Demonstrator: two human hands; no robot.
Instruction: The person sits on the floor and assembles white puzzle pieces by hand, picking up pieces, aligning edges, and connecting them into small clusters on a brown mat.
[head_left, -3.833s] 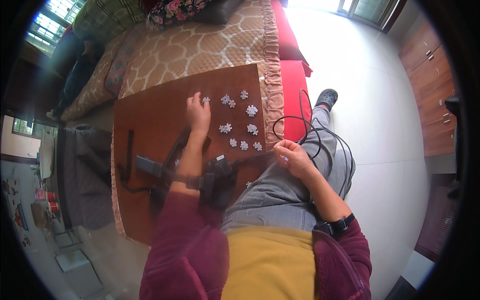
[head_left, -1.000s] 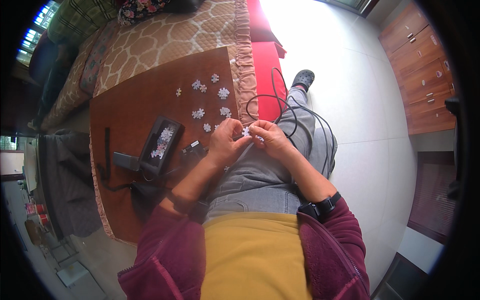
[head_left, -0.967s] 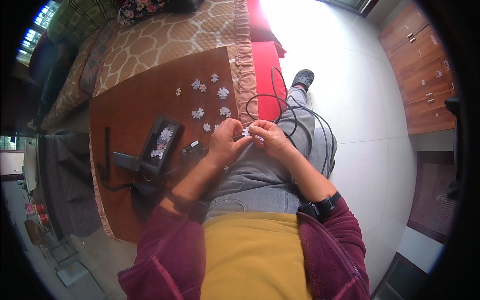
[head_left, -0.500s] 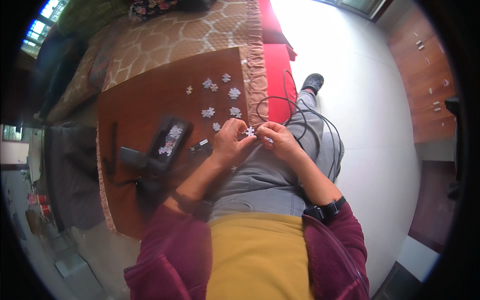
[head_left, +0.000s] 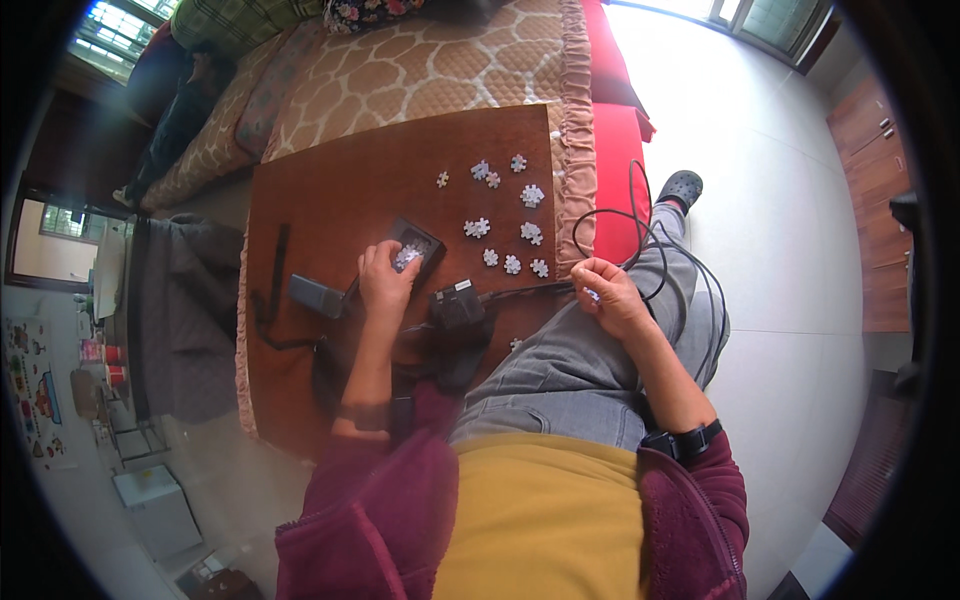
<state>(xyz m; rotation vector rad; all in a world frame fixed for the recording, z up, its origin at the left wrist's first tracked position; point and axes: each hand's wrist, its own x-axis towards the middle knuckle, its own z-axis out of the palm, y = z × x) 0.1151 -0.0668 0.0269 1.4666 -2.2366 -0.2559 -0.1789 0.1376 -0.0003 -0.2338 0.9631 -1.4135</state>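
Note:
My left hand (head_left: 385, 280) reaches into a small dark open box (head_left: 431, 245) on the brown board, its fingers bent over the loose jigsaw pieces (head_left: 409, 257) inside. Whatever its fingertips grip is hidden. Above my grey-trousered thigh, at the board's right edge, my right hand (head_left: 612, 298) is closed, with a whitish jigsaw piece (head_left: 592, 295) showing among its fingers. Between the hands and farther off, several pale jigsaw pieces (head_left: 478, 228) lie spread over the right part of the board, some clustered together.
The brown board (head_left: 340, 200) rests on a patterned quilt (head_left: 400, 75). A blue-grey slab (head_left: 315, 297) and a black boxy object (head_left: 460, 305) with straps lie near my left arm. A black cable (head_left: 637, 200) loops over my leg by the red bedside (head_left: 615, 150).
My left hand has left the piece it pinched beside my right hand and gone left into the box. My right hand stays closed near the board's edge. The whole view has shifted.

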